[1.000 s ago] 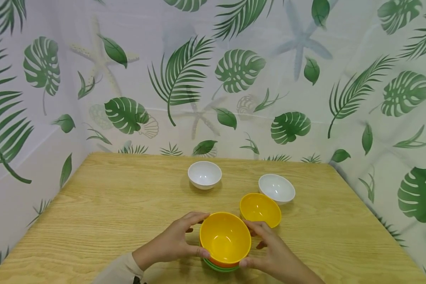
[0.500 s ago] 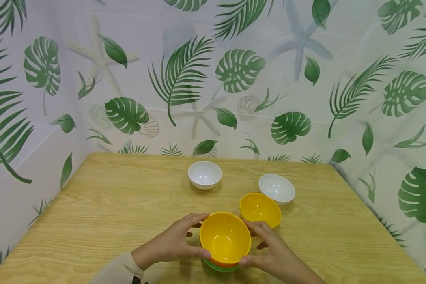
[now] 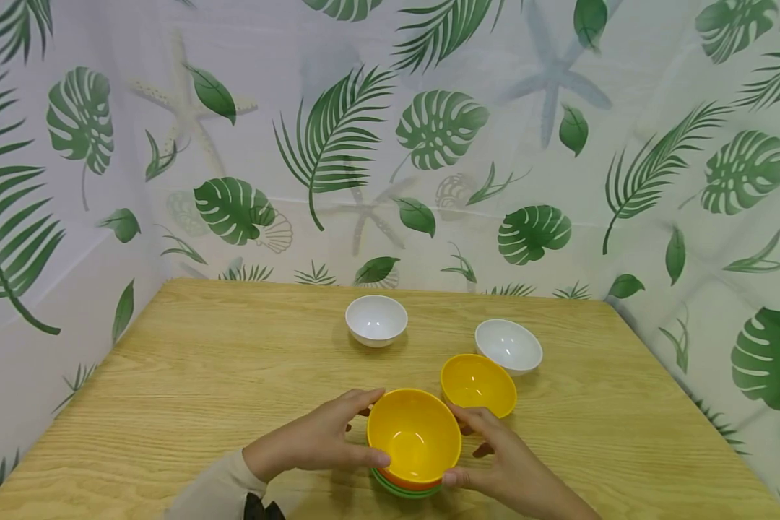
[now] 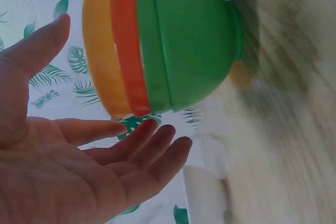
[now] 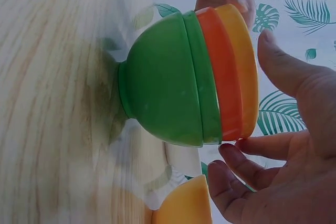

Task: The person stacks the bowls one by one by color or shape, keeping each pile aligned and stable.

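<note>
A nested stack of bowls stands on the table near its front edge. The top yellow bowl sits in an orange bowl, above two green bowls. My left hand is spread around the stack's left side. In the left wrist view its thumb stands off the rim, and the fingers lie just beside the bowls. On the opposite side my right hand has its thumb off the rim, while its index fingertip is at the yellow bowl's edge. Neither hand grips the bowls.
Another yellow bowl stands just behind the stack, to the right. A white bowl is close behind it, and a second white bowl stands near the back edge. Leaf-patterned cloth surrounds the wooden table.
My left thumb has lifted slightly from the rim of the top yellow bowl. The view has shifted a little; the bowls stay in place.
</note>
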`<state>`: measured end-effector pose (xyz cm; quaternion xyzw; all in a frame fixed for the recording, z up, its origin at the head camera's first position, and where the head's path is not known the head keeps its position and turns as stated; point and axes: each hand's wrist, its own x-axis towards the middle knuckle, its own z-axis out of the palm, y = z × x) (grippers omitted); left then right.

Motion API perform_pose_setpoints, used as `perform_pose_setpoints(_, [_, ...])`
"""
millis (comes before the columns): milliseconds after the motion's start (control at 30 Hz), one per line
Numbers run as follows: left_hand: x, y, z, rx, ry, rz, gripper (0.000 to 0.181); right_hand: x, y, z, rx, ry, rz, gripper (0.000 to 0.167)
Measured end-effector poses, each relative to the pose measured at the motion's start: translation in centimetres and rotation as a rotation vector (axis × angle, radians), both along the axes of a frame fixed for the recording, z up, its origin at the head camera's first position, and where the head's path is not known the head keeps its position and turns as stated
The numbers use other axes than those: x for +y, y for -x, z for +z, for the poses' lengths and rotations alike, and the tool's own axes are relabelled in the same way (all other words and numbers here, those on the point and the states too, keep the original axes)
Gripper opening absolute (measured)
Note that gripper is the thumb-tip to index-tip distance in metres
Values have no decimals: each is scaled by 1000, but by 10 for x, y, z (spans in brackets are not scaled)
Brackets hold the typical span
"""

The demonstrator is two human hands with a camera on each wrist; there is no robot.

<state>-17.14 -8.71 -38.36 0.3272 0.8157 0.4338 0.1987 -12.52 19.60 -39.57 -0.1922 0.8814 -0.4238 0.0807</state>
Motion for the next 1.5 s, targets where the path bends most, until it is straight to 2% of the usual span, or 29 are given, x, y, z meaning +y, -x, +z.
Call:
perform_pose_setpoints(100, [2,3,10,27,8,13,76,2,0,2,14,30,16,70])
perform_pose_setpoints(200, [8,5,26,83,-27,17,65,3,1,4,50,54,1,58])
perform_pose_setpoints(267, [13,6,39,120,-80,15,56,2,2,5,62,65,-48,52])
perform_pose_setpoints(367, [26,6,57,141,-194,15,46,0,4,8,70,104,-182,44])
perform_pose_setpoints(467, [41,9,69,99,-341,35,37,1,7,9,88,167,-345,35])
perform_pose_setpoints(567, [55,15,73,-19,-480,85,33,6,10,10,96,203,-463,31])
perform_pose_setpoints(633, [64,19,74,-117,-552,148,33,12,13,11,75,215,-516,31])
perform_pose_setpoints(767, [78,27,71,-310,-668,265,33,24,19,11,-48,253,-579,38])
perform_pose_setpoints(900, [89,32,66,-432,-738,334,33,31,25,6,-162,326,-595,48])
perform_pose_setpoints(1033, [101,36,60,-501,-750,374,34,34,31,1,-253,414,-612,57])
perform_pose_setpoints(1200, [108,40,49,-570,-721,425,38,34,37,-9,-348,481,-630,65])
perform_pose_setpoints(1367, [111,43,41,-621,-662,476,45,38,44,-21,-456,534,-581,66])
perform_pose_setpoints(1500, [112,43,38,-648,-639,500,46,40,46,-31,-477,591,-543,62])
